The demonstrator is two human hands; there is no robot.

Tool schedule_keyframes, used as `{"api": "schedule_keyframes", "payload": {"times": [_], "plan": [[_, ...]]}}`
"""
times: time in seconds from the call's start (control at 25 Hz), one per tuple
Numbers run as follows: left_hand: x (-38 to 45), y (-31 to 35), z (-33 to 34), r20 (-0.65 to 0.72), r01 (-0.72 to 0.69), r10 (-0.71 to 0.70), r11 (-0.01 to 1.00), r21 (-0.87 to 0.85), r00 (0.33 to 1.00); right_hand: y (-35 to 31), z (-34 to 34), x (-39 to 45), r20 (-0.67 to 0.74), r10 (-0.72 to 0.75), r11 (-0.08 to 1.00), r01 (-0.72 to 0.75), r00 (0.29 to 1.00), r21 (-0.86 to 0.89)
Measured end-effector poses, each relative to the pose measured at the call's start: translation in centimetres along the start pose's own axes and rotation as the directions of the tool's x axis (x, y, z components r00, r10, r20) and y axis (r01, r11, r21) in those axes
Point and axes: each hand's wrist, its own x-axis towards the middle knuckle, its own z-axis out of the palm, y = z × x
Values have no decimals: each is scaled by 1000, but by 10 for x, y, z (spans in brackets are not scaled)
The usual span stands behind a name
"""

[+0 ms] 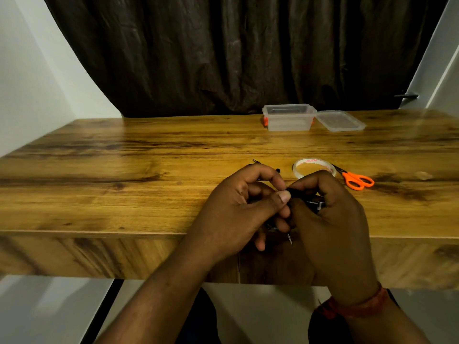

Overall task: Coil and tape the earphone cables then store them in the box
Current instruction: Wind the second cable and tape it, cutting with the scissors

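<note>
My left hand [238,209] and my right hand [330,214] meet over the table's front edge, both closed around a black earphone cable [301,194] bunched between them. Most of the cable is hidden by my fingers. Its metal jack [289,239] pokes out below my hands. Another black earphone cable [257,163] lies on the table just behind my left hand, mostly hidden. A roll of clear tape [313,165] lies behind my right hand. The clear plastic box [289,117] stands open at the back of the table.
Orange-handled scissors [355,179] lie right of the tape roll. The box's clear lid [340,120] lies flat beside the box on its right. A dark curtain hangs behind the wooden table [124,170].
</note>
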Motion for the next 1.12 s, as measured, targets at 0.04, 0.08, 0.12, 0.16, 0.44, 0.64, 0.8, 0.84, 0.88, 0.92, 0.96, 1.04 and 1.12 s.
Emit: {"api": "schedule_keyframes", "payload": {"times": [0.04,0.08,0.12,0.16,0.44,0.64,0.8,0.84,0.88,0.92,0.96,1.04,1.12], "plan": [[-1,-1,-1,7,-20,20,1000,9,1000,-1,-1,1,26,18,1000,-19,999,16],[-1,-2,-2,15,-43,43,999,26,999,-1,-2,3,55,40,999,-42,998,29],[-1,-3,-3,22,-64,63,997,49,998,-2,-3,5,84,63,997,-67,994,45],[-1,-5,-3,24,-80,78,994,76,997,-2,-4,6,108,83,994,-90,991,61],[-3,-1,-3,20,-174,177,933,315,984,-1,-5,18,199,88,990,-107,976,89],[11,-10,-7,-157,-123,177,945,303,972,-6,-2,28,292,93,976,-146,952,163],[23,-16,-25,-245,-66,144,951,301,959,-2,7,38,347,153,923,-259,925,284],[26,-17,-30,-270,-52,140,950,308,953,-2,14,41,348,157,920,-265,924,289],[30,-20,-37,-297,-43,140,949,313,944,-1,22,44,352,163,913,-276,922,299],[36,-23,-44,-323,-32,144,944,327,936,1,31,47,361,177,901,-298,916,315],[41,-26,-52,-342,-19,151,932,361,927,4,42,50,372,197,884,-328,907,333],[54,-35,-67,-370,35,146,896,442,918,13,63,58,368,239,867,-368,899,336],[66,-44,-79,-402,99,110,880,465,909,23,81,66,328,255,893,-352,910,282]]}}
